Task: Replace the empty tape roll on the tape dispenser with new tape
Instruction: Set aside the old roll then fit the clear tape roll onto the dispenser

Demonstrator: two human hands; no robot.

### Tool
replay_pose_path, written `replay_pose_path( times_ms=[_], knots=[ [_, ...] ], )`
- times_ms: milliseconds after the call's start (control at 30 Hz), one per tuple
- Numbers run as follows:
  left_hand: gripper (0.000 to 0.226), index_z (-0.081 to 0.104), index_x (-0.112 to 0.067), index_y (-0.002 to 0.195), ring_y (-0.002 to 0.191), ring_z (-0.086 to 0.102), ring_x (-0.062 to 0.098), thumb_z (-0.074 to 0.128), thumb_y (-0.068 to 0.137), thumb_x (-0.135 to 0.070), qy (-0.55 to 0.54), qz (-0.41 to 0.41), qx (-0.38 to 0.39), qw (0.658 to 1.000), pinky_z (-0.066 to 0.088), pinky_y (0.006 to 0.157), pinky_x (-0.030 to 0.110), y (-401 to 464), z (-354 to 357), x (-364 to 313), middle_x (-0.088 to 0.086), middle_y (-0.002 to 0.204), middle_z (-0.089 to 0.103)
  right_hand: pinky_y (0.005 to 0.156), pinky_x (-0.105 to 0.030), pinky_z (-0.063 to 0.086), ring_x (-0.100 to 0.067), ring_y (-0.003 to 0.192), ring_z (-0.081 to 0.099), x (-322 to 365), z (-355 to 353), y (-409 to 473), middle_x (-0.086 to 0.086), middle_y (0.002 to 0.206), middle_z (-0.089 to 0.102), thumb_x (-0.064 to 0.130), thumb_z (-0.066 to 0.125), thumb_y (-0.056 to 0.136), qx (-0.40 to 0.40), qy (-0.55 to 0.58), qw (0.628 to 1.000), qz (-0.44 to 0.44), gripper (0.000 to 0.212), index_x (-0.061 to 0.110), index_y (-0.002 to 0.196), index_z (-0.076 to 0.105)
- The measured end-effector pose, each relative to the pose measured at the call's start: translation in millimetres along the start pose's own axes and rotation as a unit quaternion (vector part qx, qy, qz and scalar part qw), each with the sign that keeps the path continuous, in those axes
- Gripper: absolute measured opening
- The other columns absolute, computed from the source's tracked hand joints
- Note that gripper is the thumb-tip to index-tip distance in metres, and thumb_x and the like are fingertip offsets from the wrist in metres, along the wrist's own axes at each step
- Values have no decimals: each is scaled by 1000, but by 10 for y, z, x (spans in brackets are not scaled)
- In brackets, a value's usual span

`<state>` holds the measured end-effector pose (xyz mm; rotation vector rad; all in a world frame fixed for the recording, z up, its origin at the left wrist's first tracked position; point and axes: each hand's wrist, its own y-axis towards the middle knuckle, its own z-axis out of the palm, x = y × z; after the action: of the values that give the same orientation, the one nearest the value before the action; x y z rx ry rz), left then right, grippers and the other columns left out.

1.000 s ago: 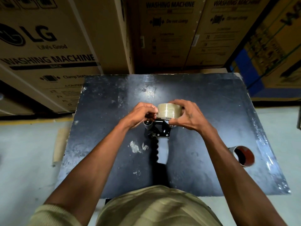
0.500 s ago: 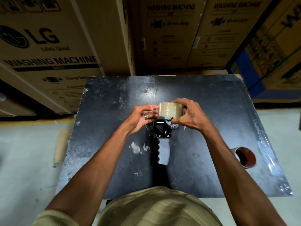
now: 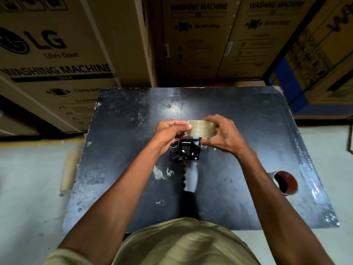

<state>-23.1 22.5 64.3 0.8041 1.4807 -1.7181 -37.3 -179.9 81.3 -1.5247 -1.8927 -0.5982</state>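
— What's around me? Start with the room

— Stacked cardboard washing-machine boxes (image 3: 57, 60) fill the back, some printed with the LG logo. In front of them stands a scuffed black table (image 3: 118, 150) on a pale concrete floor (image 3: 28, 188). I'm looking straight down over a khaki shirt (image 3: 183, 243) and two bare forearms

— Where's the new tape?

— I have the clear tape roll (image 3: 201, 128) held up off the table near its middle, edge-on to the camera, between both hands. My right hand (image 3: 221, 135) is closed around the roll's right side, fingers over the top and thumb beneath. My left hand (image 3: 170, 131) is pinched shut against the roll's left edge, thumb tip pressed on the tape surface; whether it has caught the loose end I can't tell

— And the dispenser?

— The tape dispenser (image 3: 186, 155) lies flat on the table right below the roll, black frame toward the boxes, grey ridged handle pointing back at me. The roll looks just above the frame, though I can't tell whether the two touch. Neither hand is holding the dispenser

— Anything else on the table?

— The empty tape core (image 3: 284, 182) sits near the right edge, well apart from the dispenser, its reddish-brown inside facing up at me
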Motion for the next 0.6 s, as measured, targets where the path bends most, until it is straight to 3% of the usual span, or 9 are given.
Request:
replay_pose_path(
  times_ms=[233,300,367,400,467,533,600],
  knots=[
    [32,70,6,106,63,62,9,81,77,-5,18,-35,16,999,60,71,25,82,-32,-43,-1,64,69,80,-51,59,-27,94,63,-51,50,8,-5,105,64,32,83,60,0,1,1000,18,64,22,122,70],
    [20,70,1,97,65,63,10,79,79,-3,1,-33,20,999,61,71,24,75,-36,-50,0,67,70,85,-52,59,-29,98,62,-67,55,20,-9,109,62,21,88,65,6,8,1000,25,62,19,123,69],
    [11,68,-5,85,65,65,12,76,81,2,-29,-31,17,999,60,70,24,62,-35,-54,2,67,69,87,-43,58,-29,102,60,-86,57,33,-11,112,59,15,89,68,9,5,1000,25,57,16,122,69],
    [13,67,-7,83,64,65,12,75,81,3,-38,-28,18,999,60,68,24,59,-34,-53,3,66,70,85,-30,56,-27,103,58,-96,59,35,-11,115,56,14,89,69,13,2,1000,26,55,15,121,69],
    [14,66,-8,82,61,67,11,74,82,3,-36,-14,21,999,59,66,23,71,-43,-41,2,64,70,71,-7,45,-15,95,54,-120,64,32,-5,117,53,22,92,71,30,3,999,37,52,16,118,70],
    [14,67,-8,83,60,68,9,74,82,3,-32,2,24,999,59,66,22,84,-59,-13,0,64,71,65,-6,44,-4,86,53,-153,92,31,3,114,55,43,90,74,31,49,996,71,47,18,111,73],
    [13,68,-8,84,59,67,7,73,82,4,-21,23,26,999,58,65,20,80,-52,0,-2,64,71,64,-16,45,-5,75,55,-165,131,33,3,98,64,61,73,85,10,172,979,111,52,10,96,76]
  ],
)
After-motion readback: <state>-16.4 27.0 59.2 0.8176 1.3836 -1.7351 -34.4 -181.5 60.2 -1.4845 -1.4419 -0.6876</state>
